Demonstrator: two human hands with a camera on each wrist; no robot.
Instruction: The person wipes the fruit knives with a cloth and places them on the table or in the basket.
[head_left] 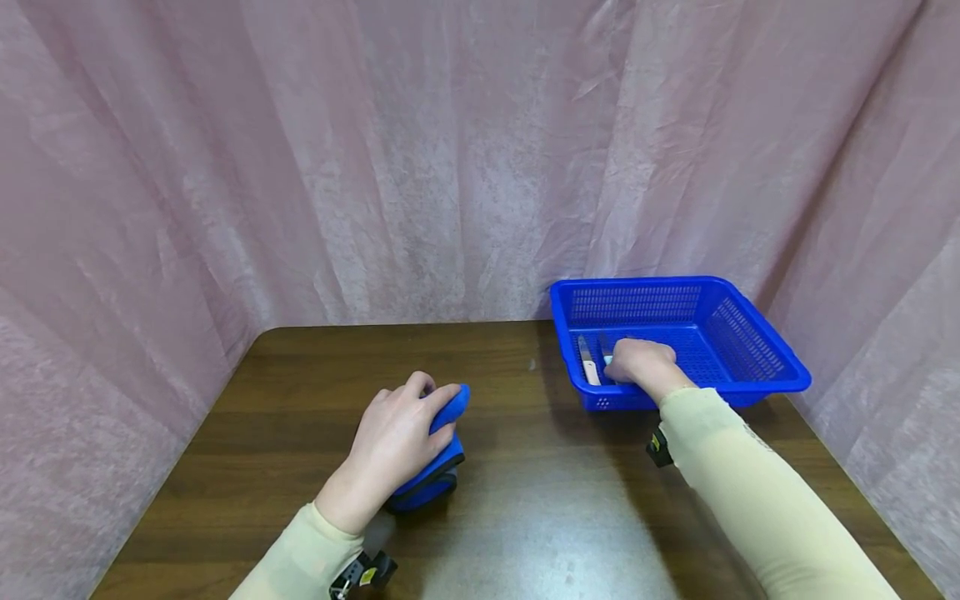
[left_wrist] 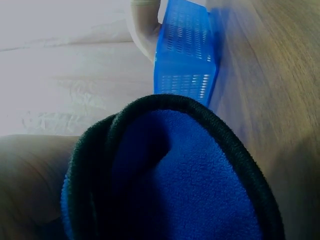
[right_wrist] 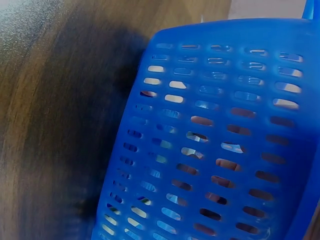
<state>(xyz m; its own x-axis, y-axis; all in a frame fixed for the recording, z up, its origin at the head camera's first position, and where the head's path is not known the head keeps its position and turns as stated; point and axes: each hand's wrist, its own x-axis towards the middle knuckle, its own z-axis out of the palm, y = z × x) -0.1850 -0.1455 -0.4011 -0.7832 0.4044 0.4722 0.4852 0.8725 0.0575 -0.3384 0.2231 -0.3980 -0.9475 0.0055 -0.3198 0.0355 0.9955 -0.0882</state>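
Observation:
My left hand (head_left: 397, 433) grips a blue folded cloth with black edging (head_left: 450, 454) above the table's middle, thumb and fingers over its upper part. In the left wrist view the fuzzy blue cloth (left_wrist: 200, 185) bends into a hollow fold close to the camera. Inside the blue plastic basket (head_left: 750, 385), at its near left, my right hand (head_left: 643, 365) reaches down with bent fingers. A utensil with a metal end and pale blue handle (head_left: 608, 360) lies right at those fingers; I cannot tell whether they hold it. Left of it is a white-handled knife (head_left: 588, 367).
The slotted basket wall (right_wrist: 200, 125) fills much of the right wrist view, with utensils and fingers glimpsed through the slots. The brown wooden table (head_left: 300, 400) ends at a pink curtain (head_left: 450, 167) behind it, and the curtain also hangs at both sides.

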